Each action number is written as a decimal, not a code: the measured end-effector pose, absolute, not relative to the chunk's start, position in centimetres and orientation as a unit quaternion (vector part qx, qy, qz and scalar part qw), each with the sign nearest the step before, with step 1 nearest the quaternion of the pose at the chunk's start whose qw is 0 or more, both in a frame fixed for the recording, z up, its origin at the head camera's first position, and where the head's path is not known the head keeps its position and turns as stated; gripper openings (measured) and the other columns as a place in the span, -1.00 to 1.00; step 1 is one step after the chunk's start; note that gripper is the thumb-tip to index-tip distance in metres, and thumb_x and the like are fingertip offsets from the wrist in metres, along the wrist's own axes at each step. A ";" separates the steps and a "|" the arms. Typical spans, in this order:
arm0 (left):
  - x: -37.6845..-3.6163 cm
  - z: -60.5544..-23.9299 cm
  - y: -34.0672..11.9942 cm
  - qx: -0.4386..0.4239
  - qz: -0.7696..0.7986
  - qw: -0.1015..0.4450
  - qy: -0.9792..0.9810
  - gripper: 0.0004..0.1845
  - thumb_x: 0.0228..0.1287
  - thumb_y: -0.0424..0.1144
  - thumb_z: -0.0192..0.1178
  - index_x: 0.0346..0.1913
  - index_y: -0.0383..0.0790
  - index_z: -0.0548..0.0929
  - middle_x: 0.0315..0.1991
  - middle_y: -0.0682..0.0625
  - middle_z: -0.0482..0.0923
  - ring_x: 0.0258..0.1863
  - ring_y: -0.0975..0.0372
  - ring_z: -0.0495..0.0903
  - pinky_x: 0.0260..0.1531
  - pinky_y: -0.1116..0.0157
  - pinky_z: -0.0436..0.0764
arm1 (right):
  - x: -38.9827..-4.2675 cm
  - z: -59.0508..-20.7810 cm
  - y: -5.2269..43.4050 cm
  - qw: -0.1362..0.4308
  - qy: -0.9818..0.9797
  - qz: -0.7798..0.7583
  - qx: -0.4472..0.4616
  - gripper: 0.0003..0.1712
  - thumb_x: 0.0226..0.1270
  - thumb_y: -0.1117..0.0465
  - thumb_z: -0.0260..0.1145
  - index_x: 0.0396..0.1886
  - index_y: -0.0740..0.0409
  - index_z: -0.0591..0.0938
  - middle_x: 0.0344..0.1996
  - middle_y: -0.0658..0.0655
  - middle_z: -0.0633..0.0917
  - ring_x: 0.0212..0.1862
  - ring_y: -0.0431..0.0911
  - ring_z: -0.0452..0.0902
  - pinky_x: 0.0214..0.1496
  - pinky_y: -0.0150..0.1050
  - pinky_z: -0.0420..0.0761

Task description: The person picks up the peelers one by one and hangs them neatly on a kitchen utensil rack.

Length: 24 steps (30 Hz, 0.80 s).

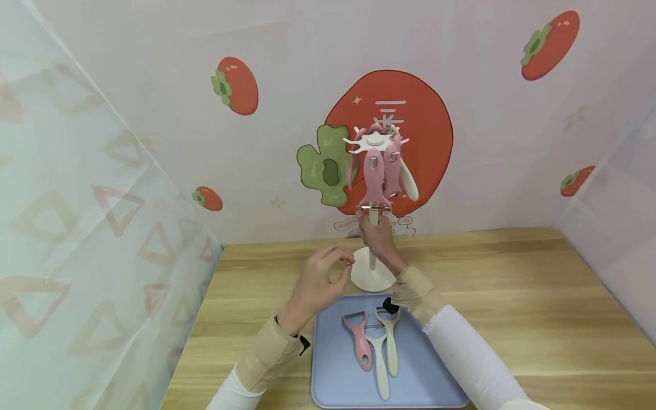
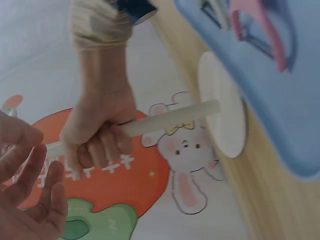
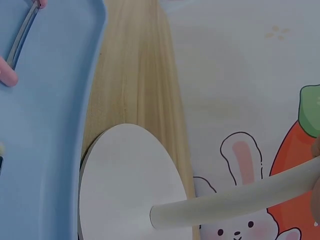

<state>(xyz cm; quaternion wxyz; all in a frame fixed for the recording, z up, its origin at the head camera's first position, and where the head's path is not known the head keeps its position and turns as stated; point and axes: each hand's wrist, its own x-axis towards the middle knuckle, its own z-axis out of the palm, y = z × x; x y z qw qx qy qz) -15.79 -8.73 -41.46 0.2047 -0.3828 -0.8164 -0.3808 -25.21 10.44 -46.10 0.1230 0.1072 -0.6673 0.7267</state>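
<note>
A white stand with a round base [image 1: 366, 280], a pole [image 2: 170, 120] and a hooked top [image 1: 376, 141] stands upright behind the tray. My right hand [image 1: 380, 239] grips the pole below the hanging peelers; in the left wrist view its fingers wrap round it. From the hooks hang several pink peelers [image 1: 374, 173] and a white-handled one [image 1: 408, 181], partly hidden behind each other. My left hand [image 1: 316, 280] is raised left of the pole, fingers loosely bent, thumb and forefinger apart, holding nothing. Only a sliver of the right hand shows in the right wrist view.
On the wooden table [image 1: 512, 296] a blue tray [image 1: 330, 370] lies in front of the stand. It holds a pink peeler [image 1: 361, 344], a white peeler [image 1: 381, 364] and a pale green peeler [image 1: 392, 344]. A printed backdrop [image 1: 287, 171] rises behind the table.
</note>
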 end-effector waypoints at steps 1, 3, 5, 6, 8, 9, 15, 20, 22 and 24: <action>-15.7 -41.9 -8.7 -0.389 -0.369 0.195 -0.821 -0.85 0.30 -0.47 0.37 -0.16 -0.17 0.73 -0.08 0.04 0.71 0.01 0.19 0.70 0.06 0.23 0.70 | -25.2 -46.1 10.4 0.124 -0.667 0.726 0.109 -0.36 0.69 0.08 0.21 -0.74 0.01 0.37 -0.84 -0.16 0.29 -0.75 -0.27 0.14 -0.67 -0.37 0.16; -15.3 -42.7 -8.7 -0.407 -0.344 0.175 -0.828 -0.83 0.30 -0.46 0.38 -0.14 -0.14 0.72 -0.07 0.06 0.70 -0.01 0.21 0.70 0.03 0.26 0.70 | -25.3 -46.1 10.4 0.126 -0.667 0.726 0.111 -0.36 0.68 0.08 0.21 -0.75 0.00 0.37 -0.84 -0.16 0.29 -0.75 -0.27 0.14 -0.67 -0.36 0.16; -14.9 -43.5 -8.6 -0.427 -0.319 0.154 -0.832 -0.82 0.30 -0.45 0.39 -0.14 -0.11 0.72 -0.06 0.08 0.70 -0.03 0.24 0.70 0.00 0.28 0.71 | -25.4 -46.1 10.3 0.129 -0.667 0.725 0.110 -0.36 0.68 0.08 0.21 -0.75 0.00 0.37 -0.84 -0.16 0.29 -0.76 -0.27 0.14 -0.67 -0.36 0.16; -14.7 -43.8 -8.6 -0.438 -0.307 0.141 -0.833 -0.81 0.30 -0.45 0.39 -0.14 -0.10 0.71 -0.05 0.10 0.69 -0.03 0.25 0.69 0.01 0.29 0.70 | -25.4 -46.1 10.3 0.130 -0.667 0.725 0.109 -0.36 0.67 0.07 0.21 -0.76 0.00 0.37 -0.84 -0.16 0.29 -0.76 -0.27 0.14 -0.67 -0.36 0.15; -14.3 -44.7 -8.7 -0.459 -0.289 0.115 -0.832 -0.79 0.29 -0.46 0.39 -0.13 -0.09 0.71 -0.05 0.11 0.69 -0.04 0.27 0.69 -0.01 0.31 0.70 | -25.3 -46.2 10.3 0.129 -0.666 0.726 0.108 -0.35 0.68 0.06 0.21 -0.76 0.00 0.36 -0.85 -0.16 0.28 -0.76 -0.27 0.14 -0.67 -0.36 0.15; -14.0 -45.1 -8.8 -0.469 -0.281 0.100 -0.831 -0.78 0.28 -0.47 0.39 -0.14 -0.08 0.72 -0.05 0.11 0.69 -0.04 0.27 0.69 0.00 0.30 0.70 | -25.3 -46.2 10.3 0.128 -0.667 0.726 0.106 -0.35 0.68 0.06 0.21 -0.77 0.01 0.37 -0.85 -0.16 0.29 -0.76 -0.27 0.14 -0.67 -0.36 0.15; -12.7 -47.6 -9.5 -0.514 -0.223 0.043 -0.827 -0.73 0.24 -0.52 0.35 -0.11 -0.09 0.75 -0.02 0.10 0.71 0.04 0.20 0.66 0.14 0.23 0.64 | -25.5 -46.2 10.2 0.128 -0.673 0.721 0.107 -0.35 0.70 0.05 0.20 -0.75 0.03 0.38 -0.84 -0.15 0.31 -0.76 -0.27 0.17 -0.67 -0.36 0.18; -12.1 -48.7 -9.7 -0.516 -0.169 0.015 -0.839 -0.64 0.30 -0.54 0.24 0.03 -0.10 0.79 0.09 0.09 0.74 0.17 0.19 0.66 0.29 0.21 0.59 | -25.5 -46.1 10.3 0.124 -0.668 0.726 0.105 -0.39 0.69 0.04 0.20 -0.71 0.04 0.40 -0.82 -0.14 0.33 -0.75 -0.26 0.18 -0.68 -0.36 0.18; -11.9 -49.0 -9.7 -0.512 -0.154 -0.004 -0.845 -0.61 0.29 -0.55 0.21 0.04 -0.09 0.80 0.12 0.10 0.73 0.20 0.19 0.65 0.31 0.20 0.58 | -25.5 -46.1 10.4 0.125 -0.669 0.725 0.105 -0.40 0.68 0.01 0.20 -0.69 0.04 0.40 -0.82 -0.14 0.33 -0.74 -0.26 0.18 -0.68 -0.36 0.18; -11.8 -49.4 -9.7 -0.506 -0.146 -0.021 -0.850 -0.62 0.30 -0.52 0.23 0.03 -0.07 0.82 0.15 0.12 0.73 0.21 0.19 0.64 0.32 0.20 0.57 | -25.4 -46.2 10.5 0.128 -0.672 0.723 0.102 -0.41 0.68 0.00 0.20 -0.67 0.04 0.41 -0.82 -0.14 0.32 -0.75 -0.26 0.18 -0.68 -0.36 0.17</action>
